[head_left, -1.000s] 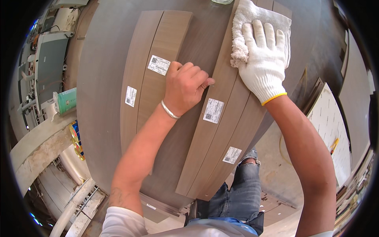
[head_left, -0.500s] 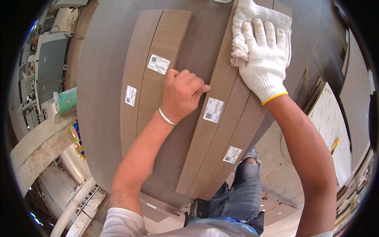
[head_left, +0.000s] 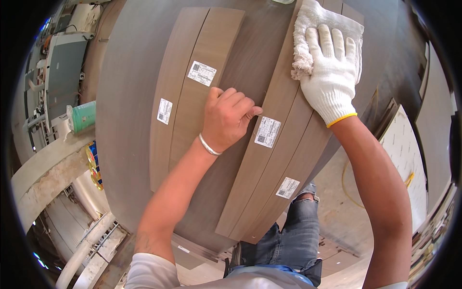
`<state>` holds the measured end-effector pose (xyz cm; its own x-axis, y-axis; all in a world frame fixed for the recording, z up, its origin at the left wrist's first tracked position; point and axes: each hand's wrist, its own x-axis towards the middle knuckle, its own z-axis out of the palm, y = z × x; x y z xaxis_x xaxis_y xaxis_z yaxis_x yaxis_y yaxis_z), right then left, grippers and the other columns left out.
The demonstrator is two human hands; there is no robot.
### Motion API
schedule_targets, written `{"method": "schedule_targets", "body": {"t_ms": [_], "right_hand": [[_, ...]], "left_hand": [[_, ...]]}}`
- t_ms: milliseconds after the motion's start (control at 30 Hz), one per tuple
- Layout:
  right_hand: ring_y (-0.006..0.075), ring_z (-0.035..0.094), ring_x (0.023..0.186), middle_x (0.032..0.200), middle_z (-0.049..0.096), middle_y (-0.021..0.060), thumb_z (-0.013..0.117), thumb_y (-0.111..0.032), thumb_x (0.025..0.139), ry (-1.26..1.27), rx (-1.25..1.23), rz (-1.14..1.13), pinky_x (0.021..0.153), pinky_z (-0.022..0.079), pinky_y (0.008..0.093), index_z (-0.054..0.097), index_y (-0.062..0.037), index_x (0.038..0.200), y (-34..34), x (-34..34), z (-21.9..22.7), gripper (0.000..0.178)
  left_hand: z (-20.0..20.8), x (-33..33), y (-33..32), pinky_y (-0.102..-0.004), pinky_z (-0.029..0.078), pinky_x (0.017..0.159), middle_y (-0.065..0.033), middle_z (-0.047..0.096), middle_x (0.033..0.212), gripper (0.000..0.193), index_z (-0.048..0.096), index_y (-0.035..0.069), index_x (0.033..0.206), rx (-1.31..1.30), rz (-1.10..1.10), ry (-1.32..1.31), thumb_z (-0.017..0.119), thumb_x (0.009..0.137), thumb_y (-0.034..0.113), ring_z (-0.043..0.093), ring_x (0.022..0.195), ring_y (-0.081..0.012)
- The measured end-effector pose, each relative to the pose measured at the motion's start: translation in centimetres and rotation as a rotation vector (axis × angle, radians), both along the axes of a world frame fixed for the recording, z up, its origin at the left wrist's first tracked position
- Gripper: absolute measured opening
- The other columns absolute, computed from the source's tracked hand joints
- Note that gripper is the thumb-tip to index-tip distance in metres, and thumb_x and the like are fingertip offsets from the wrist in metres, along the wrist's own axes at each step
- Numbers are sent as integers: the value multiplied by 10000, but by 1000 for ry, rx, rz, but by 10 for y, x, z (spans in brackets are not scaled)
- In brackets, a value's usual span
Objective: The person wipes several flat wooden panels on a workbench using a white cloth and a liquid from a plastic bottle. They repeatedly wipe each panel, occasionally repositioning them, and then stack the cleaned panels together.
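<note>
My bare left hand (head_left: 228, 118), with a bangle at the wrist, is closed; its thumb sticks out against the left edge of the right-hand wood-grain planks (head_left: 269, 166). Whether anything is inside the curled fingers is hidden. My right hand (head_left: 333, 72) wears a white knit glove with a yellow cuff. It lies flat, fingers spread, on a fluffy white cloth (head_left: 302, 50) that rests on the far part of the same planks. White printed labels (head_left: 267, 132) are stuck on the brown planks. To the left lie more labelled planks (head_left: 185, 125).
Under the planks is a large grey-brown board surface (head_left: 127, 120). A green roll or tub (head_left: 83, 117) sits on a curved ledge at the left, near machinery (head_left: 66, 72). White-faced sheets (head_left: 404, 159) lean at the right. My jeans (head_left: 298, 231) show below the near edge.
The view has shifted slightly, so planks and hands appear a little farther right. My left thumb is slightly closer to the nearby label. The gloved hand stays flat on the cloth.
</note>
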<state>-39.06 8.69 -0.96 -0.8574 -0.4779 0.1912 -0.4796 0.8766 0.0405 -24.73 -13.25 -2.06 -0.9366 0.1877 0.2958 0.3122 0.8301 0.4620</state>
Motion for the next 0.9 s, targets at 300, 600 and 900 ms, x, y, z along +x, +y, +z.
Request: {"method": "schedule_targets", "body": {"t_ms": [300, 600, 900], "right_hand": [[335, 418, 1525, 1635, 497, 116, 704, -288, 895, 20, 44, -11, 1310, 229, 533, 512, -154, 1593, 0, 0, -2, 736], [329, 415, 1527, 1635, 497, 115, 697, -283, 903, 38, 48, 5, 1304, 236, 530, 506, -155, 1598, 1, 0, -6, 732], [351, 427, 1513, 1627, 507, 120, 721, -286, 887, 73, 47, 10, 1297, 249, 530, 515, -160, 1594, 1, 1, -6, 747]], "left_hand": [[1, 29, 0, -375, 325, 713, -16, 515, 670, 261, 641, 97, 784, -6, -31, -35, 784, 932, 258, 481, 644, -223], [2, 49, -1, -374, 327, 718, -5, 501, 684, 245, 653, 101, 802, -19, -33, -42, 804, 909, 262, 499, 660, -213], [4, 66, 0, -373, 321, 715, -3, 485, 678, 255, 633, 113, 789, -37, -48, -65, 805, 907, 261, 492, 655, -207]]}}
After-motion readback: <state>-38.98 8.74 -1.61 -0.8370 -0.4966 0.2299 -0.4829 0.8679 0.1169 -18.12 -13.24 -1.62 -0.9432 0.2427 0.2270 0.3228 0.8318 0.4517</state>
